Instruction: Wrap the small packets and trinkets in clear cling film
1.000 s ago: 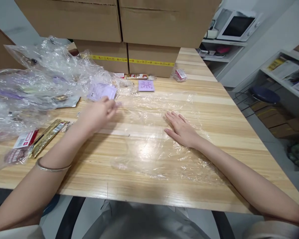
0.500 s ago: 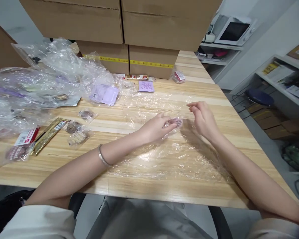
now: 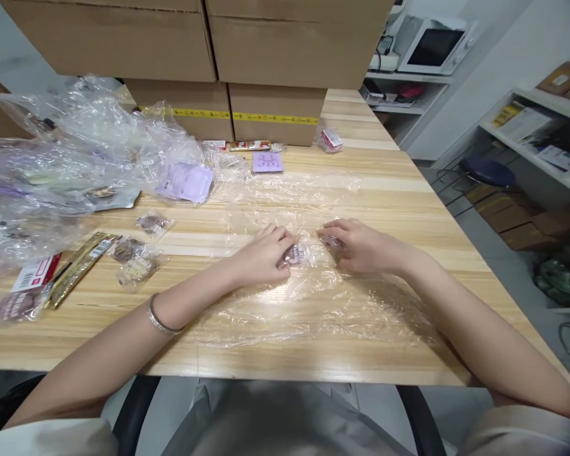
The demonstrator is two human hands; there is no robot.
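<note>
My left hand [image 3: 263, 256], with a bracelet on its wrist, is closed on the left end of a small clear packet [image 3: 296, 254] with pale print and pinkish contents. To its right, my right hand [image 3: 363, 247] has its fingers bent around another small clear packet [image 3: 331, 242], mostly hidden by the fingers. Both hands rest low over a thin, wrinkled clear plastic sheet or bag [image 3: 308, 323] spread on the wooden table [image 3: 180, 354].
A heap of clear plastic bags [image 3: 90, 126] covers the left side. Near it lie small snack packets [image 3: 137, 269], a gold wrapper [image 3: 78, 272] and a lilac pouch [image 3: 187, 180]. Cardboard boxes [image 3: 275, 114] stand at the back, with a lilac square packet [image 3: 267, 161] before them.
My right hand has come down and left, and its fingers are now around a small packet. My left hand has moved left with its packet. The view has shifted slightly.
</note>
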